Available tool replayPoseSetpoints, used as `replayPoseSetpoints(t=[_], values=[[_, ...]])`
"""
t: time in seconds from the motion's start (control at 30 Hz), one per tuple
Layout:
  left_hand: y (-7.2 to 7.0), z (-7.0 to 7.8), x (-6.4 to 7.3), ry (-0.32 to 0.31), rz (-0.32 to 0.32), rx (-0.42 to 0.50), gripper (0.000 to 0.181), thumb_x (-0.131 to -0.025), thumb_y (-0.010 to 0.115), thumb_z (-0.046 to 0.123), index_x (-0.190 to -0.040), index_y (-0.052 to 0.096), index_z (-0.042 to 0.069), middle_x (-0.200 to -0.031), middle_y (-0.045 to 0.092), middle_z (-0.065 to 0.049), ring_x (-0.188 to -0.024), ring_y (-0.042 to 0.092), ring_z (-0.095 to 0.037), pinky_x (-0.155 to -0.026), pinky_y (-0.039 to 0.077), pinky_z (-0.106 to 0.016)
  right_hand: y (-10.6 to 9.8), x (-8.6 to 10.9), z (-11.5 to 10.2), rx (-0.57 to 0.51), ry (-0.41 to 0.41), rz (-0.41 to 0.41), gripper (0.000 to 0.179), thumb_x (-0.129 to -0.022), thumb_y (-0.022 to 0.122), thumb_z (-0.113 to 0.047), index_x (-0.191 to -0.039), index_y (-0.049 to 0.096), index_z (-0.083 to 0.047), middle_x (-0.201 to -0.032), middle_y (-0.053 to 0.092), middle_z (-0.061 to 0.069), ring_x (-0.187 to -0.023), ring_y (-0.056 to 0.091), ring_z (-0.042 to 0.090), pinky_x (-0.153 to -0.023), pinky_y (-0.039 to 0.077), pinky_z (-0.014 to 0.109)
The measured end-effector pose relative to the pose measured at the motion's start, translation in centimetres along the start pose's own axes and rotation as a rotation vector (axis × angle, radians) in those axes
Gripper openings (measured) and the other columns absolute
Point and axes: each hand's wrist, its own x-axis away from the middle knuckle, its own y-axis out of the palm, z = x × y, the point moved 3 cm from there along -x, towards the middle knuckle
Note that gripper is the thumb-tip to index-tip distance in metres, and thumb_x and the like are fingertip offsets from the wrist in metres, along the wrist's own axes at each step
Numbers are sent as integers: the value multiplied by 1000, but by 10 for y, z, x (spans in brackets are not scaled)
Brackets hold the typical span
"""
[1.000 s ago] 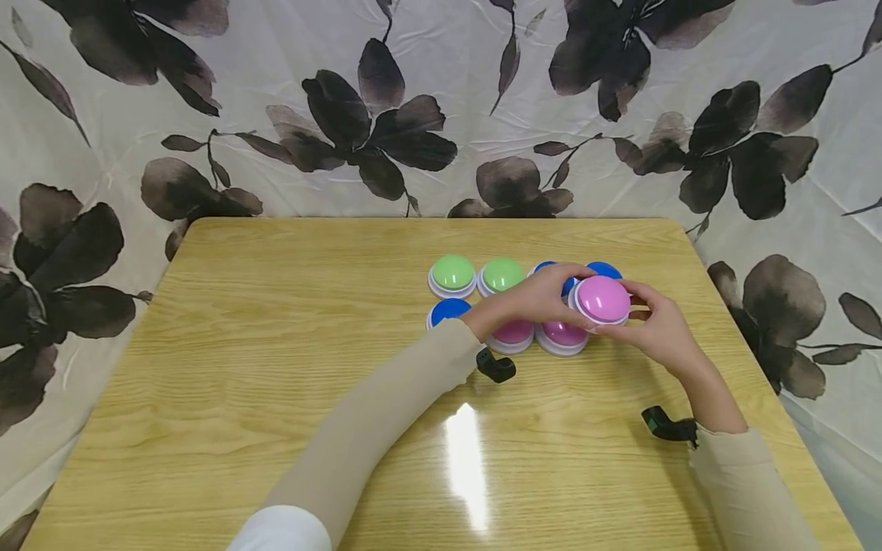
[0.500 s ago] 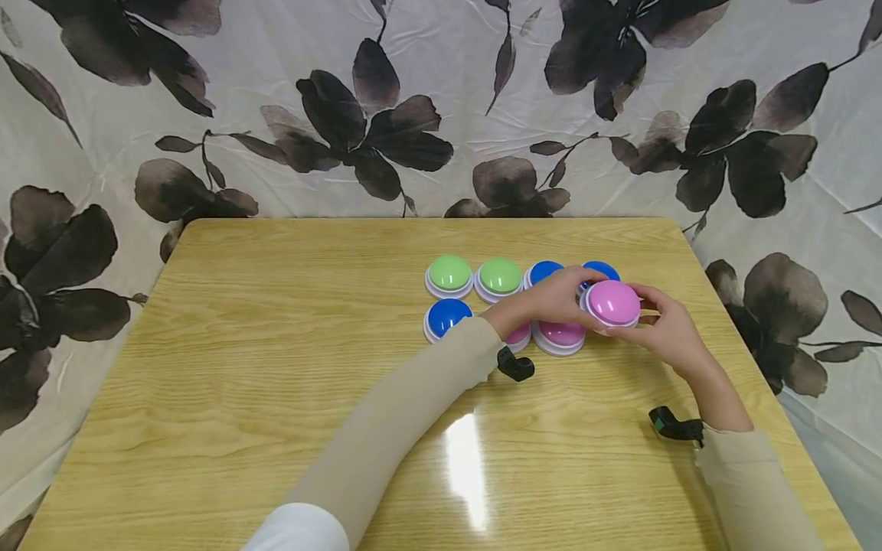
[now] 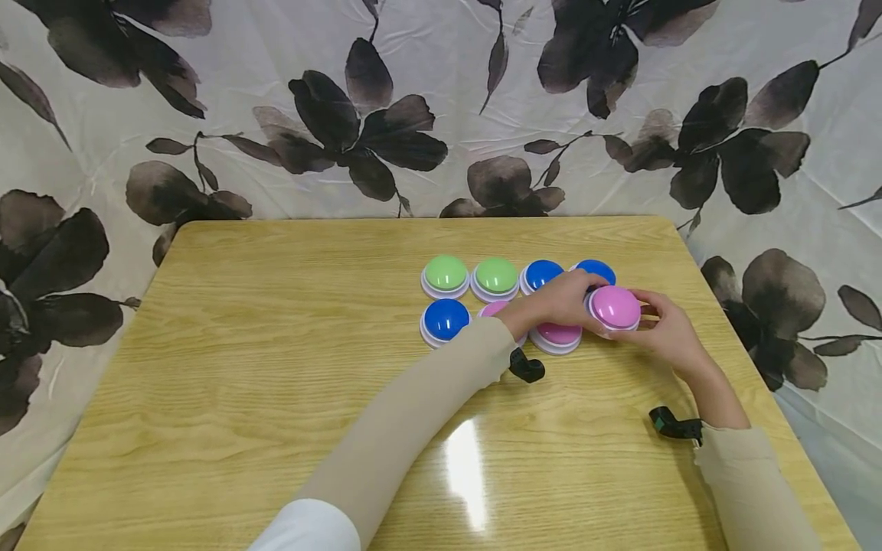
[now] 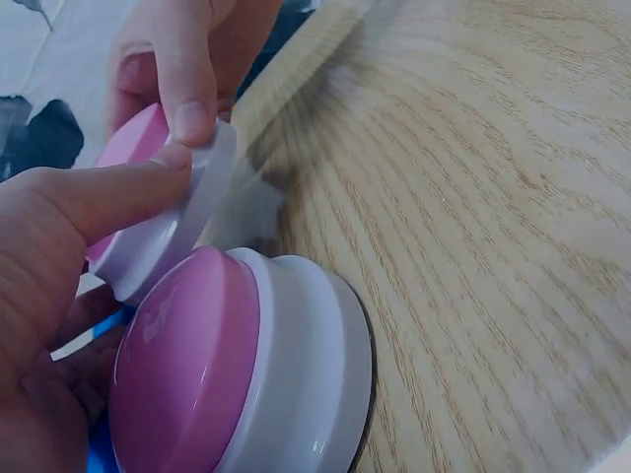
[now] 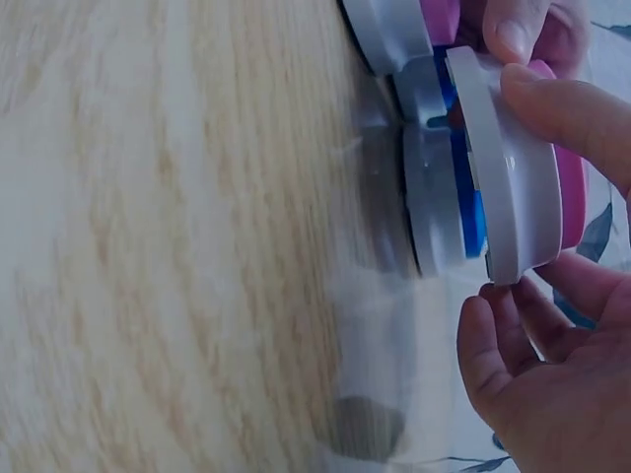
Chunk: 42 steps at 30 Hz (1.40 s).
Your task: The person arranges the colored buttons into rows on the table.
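Observation:
Both hands hold one pink dome button (image 3: 616, 308) with a white base, raised off the table at the right end of a group of similar buttons. My left hand (image 3: 568, 298) grips its left side, and my right hand (image 3: 664, 329) its right side. In the left wrist view, the two thumbs meet on the white rim of the held button (image 4: 177, 217). Another pink button (image 4: 187, 365) stands on the table close to the left hand. The right wrist view shows the held button's base (image 5: 508, 168) apart from the wood, with right fingers curled beneath.
Two green buttons (image 3: 445, 274) and two blue buttons (image 3: 543, 274) form the back row. In front are a blue button (image 3: 445, 320) and two pink buttons (image 3: 556, 335), one mostly behind the left wrist. The wooden table (image 3: 276, 367) meets a floral cloth (image 3: 413, 92) behind.
Both hands have shifted slightly to the right with the pink button, uncovering more of the blue buttons at the back. Over the last half second they have moved little.

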Motion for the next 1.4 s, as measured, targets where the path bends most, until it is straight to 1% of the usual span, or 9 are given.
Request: replayPoseSetpoints(t=[0.13,0.27,0.43,0.53,0.73,0.93,1.13,1.27,1.4], values=[[0,0,0,-4,-6,-35,87,-72,84,47,-142,48,12,-134,53,3,-119,47,-7,-97,39,-18,1,1,2,5,19,-16,80,-80,82,-28,-144,41,0,-133,47,21,-112,50,34,-81,45,15],[2,2,1,-25,-13,-83,88,-72,82,50,-144,47,13,-135,53,3,-120,47,-7,-98,38,-19,1,3,2,21,24,-22,81,-80,82,-28,-143,41,0,-132,47,21,-113,49,33,-83,45,17],[5,3,2,-53,-26,-141,85,-74,80,51,-144,47,16,-135,54,4,-120,47,-8,-99,38,-22,3,5,3,26,39,-29,81,-79,82,-27,-143,41,1,-131,47,22,-109,50,34,-78,45,15],[6,4,2,-71,-38,-165,83,-75,80,50,-144,47,17,-134,54,5,-119,48,-9,-98,39,-24,5,5,5,27,48,-42,81,-79,83,-28,-143,41,0,-132,47,21,-107,50,32,-76,45,17],[8,4,2,-113,-50,-211,83,-74,80,52,-143,48,20,-132,56,6,-117,48,-10,-96,42,-27,8,2,12,25,78,-74,84,-78,83,-32,-144,41,-2,-132,48,20,-107,49,30,-78,45,20],[9,4,0,-130,-34,-240,84,-72,80,55,-143,49,22,-130,57,7,-116,49,-11,-96,41,-28,8,1,14,12,90,-90,86,-78,83,-32,-145,39,-2,-134,47,21,-111,49,33,-79,45,17],[11,5,0,-153,-17,-248,83,-72,80,56,-143,49,25,-130,57,8,-116,48,-11,-96,41,-30,7,0,18,-5,97,-89,87,-77,84,-32,-145,39,-2,-133,48,21,-110,49,32,-79,44,14],[11,6,1,-156,-15,-250,83,-71,80,56,-142,50,27,-130,57,9,-116,48,-12,-95,41,-30,6,1,20,-18,95,-94,85,-77,84,-31,-144,41,-3,-133,49,20,-110,49,31,-79,44,15],[13,4,2,-158,-22,-247,83,-69,81,58,-141,52,28,-128,57,9,-116,46,-13,-95,41,-30,7,1,22,-25,95,-99,82,-77,84,-31,-143,43,-5,-132,50,19,-109,49,30,-80,45,16]])
